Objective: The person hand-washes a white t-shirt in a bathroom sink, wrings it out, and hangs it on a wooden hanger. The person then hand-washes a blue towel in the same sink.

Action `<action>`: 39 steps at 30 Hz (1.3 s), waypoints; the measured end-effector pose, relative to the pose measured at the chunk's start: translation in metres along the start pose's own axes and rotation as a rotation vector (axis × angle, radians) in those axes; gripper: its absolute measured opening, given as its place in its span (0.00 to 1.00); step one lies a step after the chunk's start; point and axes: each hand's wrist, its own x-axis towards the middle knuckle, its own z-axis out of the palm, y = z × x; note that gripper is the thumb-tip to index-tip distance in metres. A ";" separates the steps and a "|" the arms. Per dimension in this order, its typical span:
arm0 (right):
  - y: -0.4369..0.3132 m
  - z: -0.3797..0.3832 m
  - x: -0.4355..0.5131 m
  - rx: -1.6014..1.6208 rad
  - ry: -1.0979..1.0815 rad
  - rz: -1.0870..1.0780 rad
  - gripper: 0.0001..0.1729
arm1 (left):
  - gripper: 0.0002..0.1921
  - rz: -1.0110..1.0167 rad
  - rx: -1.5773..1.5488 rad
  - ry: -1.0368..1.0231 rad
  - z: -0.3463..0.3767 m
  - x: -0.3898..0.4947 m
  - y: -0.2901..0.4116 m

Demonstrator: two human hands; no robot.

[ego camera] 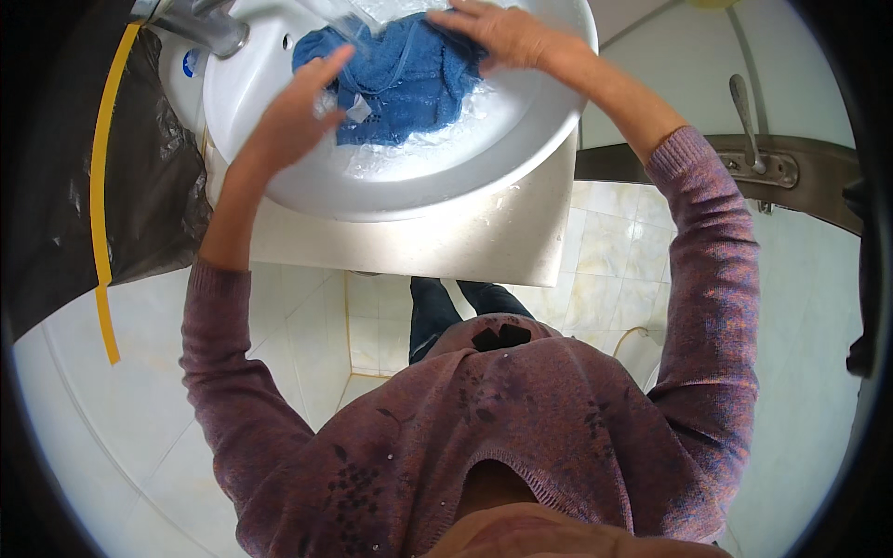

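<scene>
A wet blue terry towel (411,77) lies bunched in a white washbasin (509,157), with water around it. A small white tag (359,109) shows on its near left part. My left hand (296,108), slightly blurred, is at the towel's left edge with thumb and fingers apart. At the far right edge of the cloth, my right hand (513,35) has its fingers spread. Whether either hand touches the towel is hard to tell. Clear water appears to fall onto the towel's far side from the metal faucet (209,28).
The basin sits in a pale countertop (418,244) with a front edge near my body. Black plastic sheeting (153,174) with a yellow strip (101,174) hangs at left. A door lever handle (746,125) is at right, above the tiled floor (607,244).
</scene>
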 end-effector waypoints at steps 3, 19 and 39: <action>-0.012 0.025 -0.002 -0.152 0.108 -0.166 0.24 | 0.44 -0.106 0.652 -0.169 0.022 0.003 0.000; 0.019 -0.011 0.029 1.108 -0.117 0.731 0.19 | 0.20 -0.574 -0.344 0.189 -0.010 0.078 -0.028; -0.144 -0.009 0.082 0.859 0.332 0.608 0.26 | 0.29 -0.601 -1.468 0.373 0.051 0.054 -0.035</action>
